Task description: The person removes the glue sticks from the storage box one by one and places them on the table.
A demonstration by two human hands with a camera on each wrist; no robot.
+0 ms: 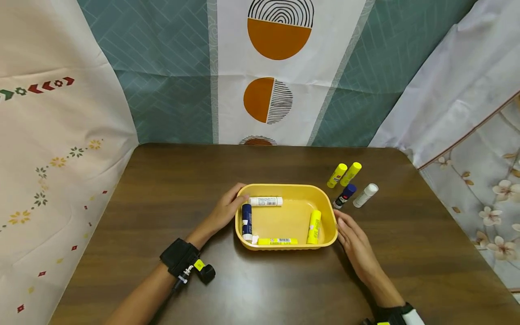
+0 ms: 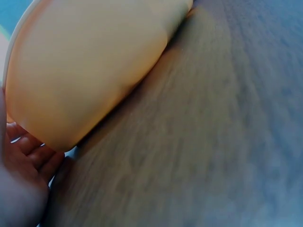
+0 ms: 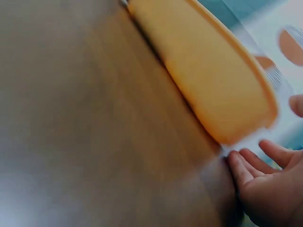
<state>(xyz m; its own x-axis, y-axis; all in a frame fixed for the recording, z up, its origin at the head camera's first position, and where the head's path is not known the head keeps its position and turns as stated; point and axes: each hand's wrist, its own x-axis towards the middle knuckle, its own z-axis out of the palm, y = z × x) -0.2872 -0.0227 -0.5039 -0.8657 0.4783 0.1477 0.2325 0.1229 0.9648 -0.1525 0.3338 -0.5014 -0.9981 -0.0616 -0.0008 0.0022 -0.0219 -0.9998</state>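
A yellow plastic basket sits on the table, holding a white glue stick, a blue glue stick and two yellow glue sticks, one along the front and one at the right. My left hand grips the basket's left end, thumb at the rim and fingers against the outer wall. At the other end, my right hand is beside the basket with its fingers extended. The right wrist view shows a small gap between those fingers and the wall.
Right of the basket stand two yellow glue sticks, a left one and a right one, a dark blue glue stick and a white one. Patterned cloths hang behind the brown table and at both sides.
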